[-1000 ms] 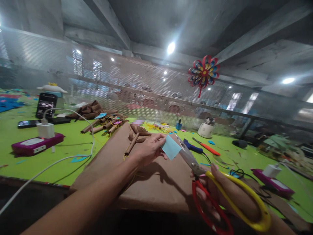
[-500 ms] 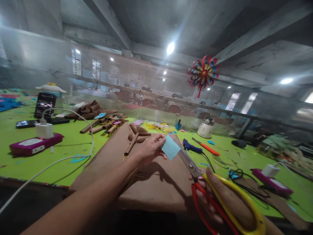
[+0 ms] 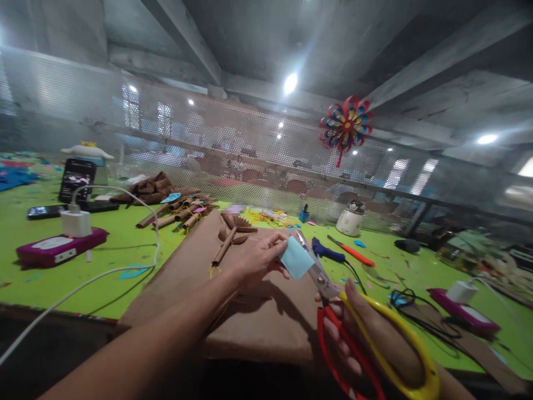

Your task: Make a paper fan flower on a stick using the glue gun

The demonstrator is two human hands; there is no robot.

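Observation:
Between the thumb and fingers of my left hand [image 3: 262,258] is a small light-blue piece of paper [image 3: 297,258], held up above a brown paper-covered board [image 3: 250,328]. My right hand [image 3: 353,328] grips a large pair of scissors [image 3: 318,278] with one red and one yellow handle. Their blades lie right beside the paper's right edge; whether they touch it I cannot tell. Beyond my left hand, a folded brown paper piece with a rolled stem [image 3: 227,244] lies on the board.
Rolled brown paper tubes [image 3: 183,214] lie at the back left. A blue glue gun [image 3: 328,251] and an orange-handled cutter [image 3: 356,254] are right of the board. A purple power bank [image 3: 45,250] trails a white cable. A white bottle [image 3: 350,219] stands behind.
The blue paper and my left hand have shifted slightly right and down. The scissors have moved a little left, and their handles look further apart.

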